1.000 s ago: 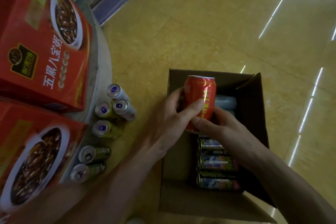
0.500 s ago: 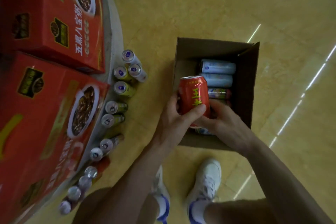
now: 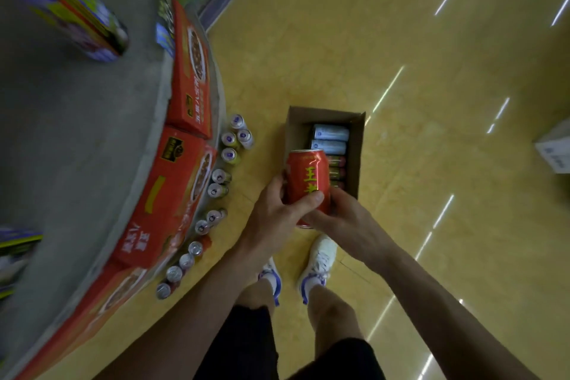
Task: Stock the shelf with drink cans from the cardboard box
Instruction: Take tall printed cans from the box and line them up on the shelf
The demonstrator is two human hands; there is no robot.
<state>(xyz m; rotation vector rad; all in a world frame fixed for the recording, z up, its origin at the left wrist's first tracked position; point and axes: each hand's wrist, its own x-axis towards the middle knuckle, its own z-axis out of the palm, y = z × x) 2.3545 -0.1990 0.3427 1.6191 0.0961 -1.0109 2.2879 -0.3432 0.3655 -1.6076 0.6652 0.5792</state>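
Note:
A red drink can (image 3: 307,176) with yellow characters is held upright above the floor between both hands. My left hand (image 3: 274,219) wraps it from the left, thumb across its front. My right hand (image 3: 342,219) grips its lower right side and base. Beyond it the open cardboard box (image 3: 357,148) stands on the floor with two pale blue cans (image 3: 330,139) and darker cans lying inside. The curved grey shelf top (image 3: 83,148) fills the left side.
Red cartons (image 3: 191,80) sit on a lower tier of the round shelf. Several cans (image 3: 229,145) stand in a row on the floor along its base. A colourful tin (image 3: 80,9) stands on the shelf top. My shoes (image 3: 317,265) are under the hands. A white box (image 3: 555,148) lies far right.
The view has risen and pulled back from the box. Both hands lifted the red can out of the box and up, keeping the same hold. The shelf top has come into view.

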